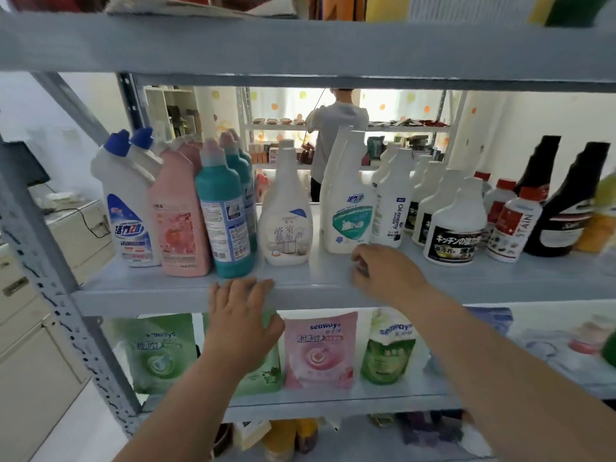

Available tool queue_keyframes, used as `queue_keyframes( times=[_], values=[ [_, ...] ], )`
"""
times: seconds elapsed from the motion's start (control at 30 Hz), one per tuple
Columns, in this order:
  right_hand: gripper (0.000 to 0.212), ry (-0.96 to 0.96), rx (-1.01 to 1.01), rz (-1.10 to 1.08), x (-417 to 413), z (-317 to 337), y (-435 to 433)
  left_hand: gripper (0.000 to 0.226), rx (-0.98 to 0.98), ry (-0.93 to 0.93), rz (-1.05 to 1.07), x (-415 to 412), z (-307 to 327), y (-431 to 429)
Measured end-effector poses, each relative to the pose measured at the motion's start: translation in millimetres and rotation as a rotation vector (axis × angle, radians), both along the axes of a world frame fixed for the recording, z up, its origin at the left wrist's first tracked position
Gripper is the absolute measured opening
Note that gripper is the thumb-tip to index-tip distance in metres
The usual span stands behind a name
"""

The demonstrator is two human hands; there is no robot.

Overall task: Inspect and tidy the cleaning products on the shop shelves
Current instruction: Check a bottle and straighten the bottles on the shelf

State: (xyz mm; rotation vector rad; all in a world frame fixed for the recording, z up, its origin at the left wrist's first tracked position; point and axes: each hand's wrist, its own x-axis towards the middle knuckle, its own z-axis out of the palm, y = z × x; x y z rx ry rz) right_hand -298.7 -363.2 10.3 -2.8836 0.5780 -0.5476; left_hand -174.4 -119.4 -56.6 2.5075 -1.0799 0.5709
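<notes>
Cleaning bottles stand in rows on the grey middle shelf [333, 288]: white ones with blue caps [128, 208], pink [180, 225], teal [226, 218], a white bathroom cleaner [286, 225], a tall white bottle with a teal label [346, 201], an "Oil enemy" bottle [391, 201], white bottles with black labels [455, 225], a red-capped "STAIN" bottle [515, 225] and black bottles [573, 201]. My left hand [240, 315] rests with straight fingers on the shelf's front edge. My right hand [383, 271] hovers loosely curled just in front of the tall white bottle, holding nothing.
Green and pink "seaways" refill pouches [320, 351] stand on the shelf below. A perforated grey upright [50, 288] frames the left side, with beige cabinets [40, 345] beyond. Behind the rack a person [336, 135] faces another shelf. An upper shelf board [300, 48] runs overhead.
</notes>
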Motion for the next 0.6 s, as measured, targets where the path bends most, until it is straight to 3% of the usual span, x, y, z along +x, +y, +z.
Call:
queue_keyframes(
  times=[0.13, 0.2, 0.43, 0.6],
  values=[
    [0.024, 0.056, -0.09, 0.031, -14.9, -1.4, -50.0, 0.047, -0.314, -0.021, -0.209, -35.6, 28.9, -47.8],
    [0.023, -0.007, -0.046, 0.066, -14.6, -10.9, -61.2, 0.054, -0.414, 0.075, -0.271, -48.6, 49.2, -80.0],
    [0.027, -0.134, -0.031, 0.044, -5.1, -29.3, -69.9, 0.085, -0.59, 0.315, -0.141, -35.6, 120.3, -164.5],
    [0.032, -0.216, -0.028, 0.1, -2.2, -37.0, -73.7, 0.076, -0.574, 0.492, -0.037, -13.9, 138.2, -201.3]
  ],
)
